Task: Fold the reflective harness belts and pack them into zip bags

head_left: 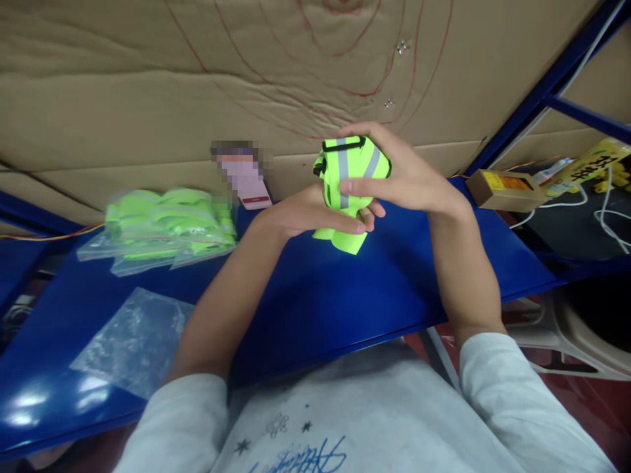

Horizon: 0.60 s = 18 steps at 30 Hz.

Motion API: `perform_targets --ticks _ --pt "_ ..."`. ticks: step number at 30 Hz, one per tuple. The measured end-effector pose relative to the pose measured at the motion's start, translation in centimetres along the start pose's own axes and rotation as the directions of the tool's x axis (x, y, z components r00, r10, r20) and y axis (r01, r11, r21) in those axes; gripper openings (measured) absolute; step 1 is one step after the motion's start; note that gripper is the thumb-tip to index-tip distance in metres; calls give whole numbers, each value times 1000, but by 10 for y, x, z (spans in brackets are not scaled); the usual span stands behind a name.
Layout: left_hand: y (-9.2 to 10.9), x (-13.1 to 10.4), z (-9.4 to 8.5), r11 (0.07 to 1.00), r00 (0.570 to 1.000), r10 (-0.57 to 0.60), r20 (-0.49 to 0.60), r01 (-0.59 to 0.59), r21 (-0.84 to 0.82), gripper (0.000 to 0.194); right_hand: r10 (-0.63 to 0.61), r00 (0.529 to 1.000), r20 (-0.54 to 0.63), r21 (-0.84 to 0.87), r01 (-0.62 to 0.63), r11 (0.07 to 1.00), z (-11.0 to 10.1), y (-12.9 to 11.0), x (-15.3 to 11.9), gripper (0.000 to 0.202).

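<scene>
Above the blue table I hold a folded neon-yellow reflective vest (362,164) with grey stripes and black edging. My left hand (320,213) grips it from below and the left, with the thumb along its lower front. From the right, my right hand (394,171) wraps round its top and side, thumb pressed on the front. A loose yellow flap hangs down beneath the fingers. On the left of the table lies a pile of similar neon-yellow vests (172,220) in clear plastic bags. Closer to me, a flat clear bag (135,341) rests by my left forearm.
A phone (249,177) leans against the cardboard wall (123,118) behind the blue table (315,315). To the right are a small cardboard box (507,190), a yellow package (584,167) and white cables on a dark surface. A beige plastic chair (566,335) stands at lower right.
</scene>
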<state>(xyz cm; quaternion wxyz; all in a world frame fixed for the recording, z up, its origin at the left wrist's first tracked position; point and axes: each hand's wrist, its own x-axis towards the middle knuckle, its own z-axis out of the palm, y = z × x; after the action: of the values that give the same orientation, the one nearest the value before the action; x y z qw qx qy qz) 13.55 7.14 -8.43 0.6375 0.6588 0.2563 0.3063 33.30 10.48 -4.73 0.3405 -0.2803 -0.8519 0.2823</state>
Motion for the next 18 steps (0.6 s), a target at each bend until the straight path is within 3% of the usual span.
perform_targets --ticks 2,5,8,11,15,18 --pt "-2 1 -3 999 999 -17 48 19 -33 45 43 999 -26 106 -40 994 1 6 2 65" --pt "-7 4 -5 998 999 -37 -30 36 -48 39 47 996 -78 184 -32 982 0 10 4 70" --pt "-8 6 -1 999 995 -24 -95 21 -38 32 25 1000 12 156 -26 987 -5 11 4 73" --pt "-5 4 4 1000 998 -6 -68 5 -4 31 4 994 109 99 -15 995 -11 9 2 63" --pt "-1 2 7 998 994 -8 -110 14 55 36 -1 983 184 79 -14 997 -11 7 1 52" --pt "-3 1 1 995 997 -36 -73 42 89 45 36 987 155 113 -53 992 -5 10 2 53"
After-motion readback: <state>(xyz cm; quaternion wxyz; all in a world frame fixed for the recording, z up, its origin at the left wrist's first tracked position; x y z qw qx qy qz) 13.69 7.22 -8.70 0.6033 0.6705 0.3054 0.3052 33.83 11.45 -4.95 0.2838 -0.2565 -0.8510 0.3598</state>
